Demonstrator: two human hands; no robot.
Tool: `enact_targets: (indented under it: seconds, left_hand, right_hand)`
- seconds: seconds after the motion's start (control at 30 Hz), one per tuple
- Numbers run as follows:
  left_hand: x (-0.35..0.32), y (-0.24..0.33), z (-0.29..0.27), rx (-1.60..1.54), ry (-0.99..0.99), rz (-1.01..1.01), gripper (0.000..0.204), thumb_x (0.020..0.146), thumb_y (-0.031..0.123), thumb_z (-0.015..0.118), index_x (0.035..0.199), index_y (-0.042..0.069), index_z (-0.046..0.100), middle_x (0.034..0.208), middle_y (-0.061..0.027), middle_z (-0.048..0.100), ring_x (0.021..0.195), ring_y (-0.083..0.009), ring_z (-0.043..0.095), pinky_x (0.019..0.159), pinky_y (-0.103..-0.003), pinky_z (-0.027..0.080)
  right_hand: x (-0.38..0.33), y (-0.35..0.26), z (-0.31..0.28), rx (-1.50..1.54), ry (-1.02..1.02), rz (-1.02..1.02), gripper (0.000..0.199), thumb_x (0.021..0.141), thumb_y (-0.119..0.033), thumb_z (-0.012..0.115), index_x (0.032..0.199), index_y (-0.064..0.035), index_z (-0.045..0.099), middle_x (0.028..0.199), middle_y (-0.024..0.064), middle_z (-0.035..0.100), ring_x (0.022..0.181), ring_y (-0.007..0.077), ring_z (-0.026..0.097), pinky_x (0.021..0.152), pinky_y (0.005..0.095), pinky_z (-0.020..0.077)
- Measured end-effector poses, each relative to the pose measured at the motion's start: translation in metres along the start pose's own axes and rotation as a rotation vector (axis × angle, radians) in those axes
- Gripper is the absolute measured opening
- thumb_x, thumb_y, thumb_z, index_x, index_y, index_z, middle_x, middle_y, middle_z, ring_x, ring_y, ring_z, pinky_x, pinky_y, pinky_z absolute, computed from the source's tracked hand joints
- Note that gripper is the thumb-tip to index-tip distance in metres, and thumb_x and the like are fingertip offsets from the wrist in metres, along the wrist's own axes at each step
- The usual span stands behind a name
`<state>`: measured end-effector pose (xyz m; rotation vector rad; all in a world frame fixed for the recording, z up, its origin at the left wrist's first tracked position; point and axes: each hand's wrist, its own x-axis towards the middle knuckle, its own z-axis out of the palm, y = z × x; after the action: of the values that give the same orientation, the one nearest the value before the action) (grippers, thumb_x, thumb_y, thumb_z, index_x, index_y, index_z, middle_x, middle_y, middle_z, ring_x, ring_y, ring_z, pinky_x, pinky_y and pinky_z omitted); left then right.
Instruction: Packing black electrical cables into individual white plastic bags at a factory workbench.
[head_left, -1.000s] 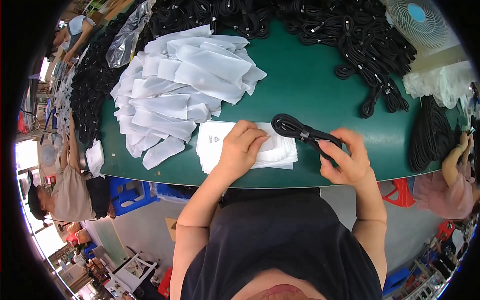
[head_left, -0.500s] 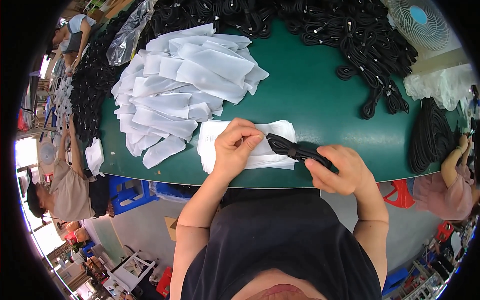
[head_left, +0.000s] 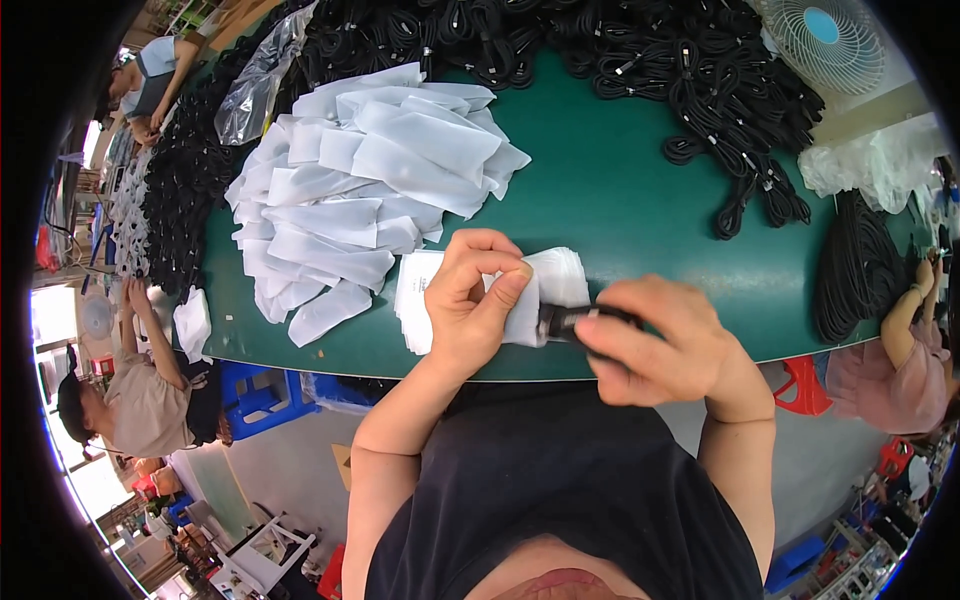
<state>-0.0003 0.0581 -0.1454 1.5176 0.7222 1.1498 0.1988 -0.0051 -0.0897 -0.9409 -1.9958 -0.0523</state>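
Note:
My left hand (head_left: pixel 470 305) pinches a thin white pouch (head_left: pixel 522 322) between thumb and fingers, just above a stack of flat white pouches (head_left: pixel 562 276) near the table's front edge. A coiled black cable (head_left: pixel 562 324) is gripped in my right hand (head_left: pixel 665 340), which is smeared by motion. The cable's left end meets the right edge of the pinched pouch; whether it is inside cannot be made out. Beyond my left hand lies a big heap of white pouches (head_left: pixel 400 150), many of them bulging.
Black coiled cables (head_left: pixel 690 90) are piled along the green table's (head_left: pixel 590 170) far side, with more cables (head_left: pixel 180 180) at left. A thick black cable bundle (head_left: pixel 855 265) lies at right, below clear plastic bags (head_left: pixel 870 165). A fan (head_left: pixel 825 40) stands far right. People sit on both sides.
My right hand has moved slightly left and nearer me, bringing the cable against the pouch. The pouch in my left hand now stands out from the stack. The view has shifted a little.

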Motion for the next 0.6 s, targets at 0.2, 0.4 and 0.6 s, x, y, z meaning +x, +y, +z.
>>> enact_targets:
  seconds: [0.2, 0.4, 0.6]
  left_hand:
    - [-0.001, 0.000, 0.004, -0.009, -0.024, 0.066, 0.007, 0.083, 0.002, 0.066, 0.089, 0.002, 0.063, 0.100, -0.0087, 0.054, 0.086, -0.0146, 0.051, 0.073, -0.025, 0.041]
    - [0.012, 0.026, 0.007, -0.070, -0.131, 0.097, 0.008, 0.090, 0.007, 0.060, 0.092, 0.001, 0.056, 0.102, -0.0105, 0.053, 0.077, -0.0107, 0.047, 0.067, -0.022, 0.040]
    - [0.052, 0.016, -0.009, -0.407, 0.023, -0.079, 0.013, 0.095, 0.013, 0.053, 0.098, 0.000, 0.050, 0.107, -0.0117, 0.052, 0.079, -0.0120, 0.055, 0.069, -0.023, 0.044]
  right_hand:
    - [0.001, 0.005, 0.000, 0.021, -0.060, 0.096, 0.047, 0.059, -0.001, 0.072, 0.105, -0.0048, 0.063, 0.088, 0.0100, 0.055, 0.061, 0.0190, 0.057, 0.050, 0.0277, 0.0478]
    - [0.009, 0.021, 0.001, 0.040, -0.044, 0.214, 0.042, 0.074, -0.020, 0.075, 0.111, -0.0070, 0.061, 0.098, 0.0097, 0.056, 0.067, 0.0223, 0.059, 0.054, 0.0296, 0.0502]
    - [-0.049, 0.144, 0.003, -0.854, -0.273, 0.400, 0.033, 0.068, -0.001, 0.062, 0.101, -0.0046, 0.062, 0.090, 0.0093, 0.056, 0.084, 0.0267, 0.055, 0.072, 0.0355, 0.0486]
